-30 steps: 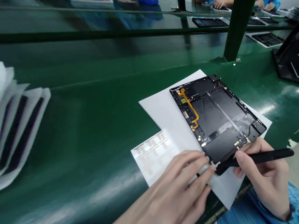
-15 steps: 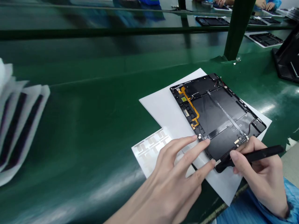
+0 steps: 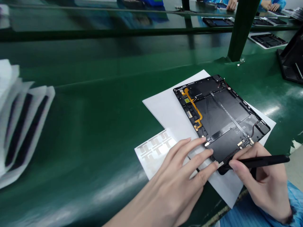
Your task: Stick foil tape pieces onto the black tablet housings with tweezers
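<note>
An opened black tablet (image 3: 221, 116) with an orange flex cable (image 3: 193, 107) lies on a white sheet (image 3: 165, 113) on the green belt. My left hand (image 3: 180, 183) rests flat, fingers spread, with fingertips at the tablet's near left corner. My right hand (image 3: 262, 183) pinches a black stylus-like tool (image 3: 255, 162), its tip at the tablet's near edge. A clear sticker sheet (image 3: 153, 151) lies beside my left hand.
Blurred white-and-black trays (image 3: 21, 126) sit at the left on the green conveyor (image 3: 94, 104). A green post (image 3: 241, 28) stands behind the tablet. More tablets (image 3: 268, 39) and other people's hands (image 3: 232, 3) lie beyond. A black stand (image 3: 292, 60) is at the right.
My left hand's fingers have spread and slid up from the white sheet to the tablet's near corner. My right hand and tool stayed at the near edge, shifting slightly.
</note>
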Available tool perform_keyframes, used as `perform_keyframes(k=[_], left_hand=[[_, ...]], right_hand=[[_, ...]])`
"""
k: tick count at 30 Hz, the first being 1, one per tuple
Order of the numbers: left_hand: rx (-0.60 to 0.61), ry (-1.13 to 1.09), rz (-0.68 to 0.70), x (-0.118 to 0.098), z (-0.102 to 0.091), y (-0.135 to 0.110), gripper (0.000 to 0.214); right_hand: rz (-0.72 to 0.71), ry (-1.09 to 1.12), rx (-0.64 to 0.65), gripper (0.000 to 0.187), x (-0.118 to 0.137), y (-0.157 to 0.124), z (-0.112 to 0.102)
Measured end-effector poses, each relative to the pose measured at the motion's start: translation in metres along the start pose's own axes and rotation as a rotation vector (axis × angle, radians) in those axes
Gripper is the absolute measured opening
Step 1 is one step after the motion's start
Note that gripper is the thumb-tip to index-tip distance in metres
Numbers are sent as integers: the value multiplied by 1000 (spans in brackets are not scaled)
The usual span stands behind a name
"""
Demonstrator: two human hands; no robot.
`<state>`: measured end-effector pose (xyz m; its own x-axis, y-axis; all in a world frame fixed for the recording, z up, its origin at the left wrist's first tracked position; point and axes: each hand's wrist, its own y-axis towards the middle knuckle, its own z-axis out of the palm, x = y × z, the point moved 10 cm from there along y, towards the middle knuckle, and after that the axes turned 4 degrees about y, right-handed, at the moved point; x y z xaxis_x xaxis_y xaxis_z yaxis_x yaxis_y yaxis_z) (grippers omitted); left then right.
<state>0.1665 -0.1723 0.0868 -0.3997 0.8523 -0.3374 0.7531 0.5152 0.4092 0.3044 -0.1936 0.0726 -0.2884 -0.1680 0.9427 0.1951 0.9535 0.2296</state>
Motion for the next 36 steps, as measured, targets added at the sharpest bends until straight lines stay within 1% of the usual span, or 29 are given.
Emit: perform_keyframes(k=[2,5,9,12,15,17,19,29,31,33,34,36], left_hand=[[-2,-7,6,1,2,-1,39],[-52,-10,41,1,0,-4,39],[-93,-8,91,1,-2,-9,39],[-105,-17,118,-1,-3,-10,36],[-102,-19,118,-1,-3,-10,33],[-93,-21,111,-1,-2,-10,32],[-98,-15,111,-1,-2,-9,30],[-119,7,117,-3,-4,-11,26],[-113,3,116,-2,-4,-12,28],[-94,2,112,-2,-2,-11,32],[-79,3,112,-2,-1,-10,33],[-55,14,108,-3,1,-7,34]], right_hand=[[-11,26,12,12,1,0,1],[-28,52,37,12,2,0,3],[-37,30,91,9,2,3,3],[-49,44,155,7,4,11,1],[-82,70,253,5,10,20,3],[-118,48,313,5,15,23,6],[-146,8,345,6,18,24,10],[-229,-109,353,12,30,27,21],[-247,-107,369,12,32,26,24],[-234,-68,375,10,29,25,24],[-214,-42,358,8,26,25,21],[-179,-12,258,8,20,26,10]])
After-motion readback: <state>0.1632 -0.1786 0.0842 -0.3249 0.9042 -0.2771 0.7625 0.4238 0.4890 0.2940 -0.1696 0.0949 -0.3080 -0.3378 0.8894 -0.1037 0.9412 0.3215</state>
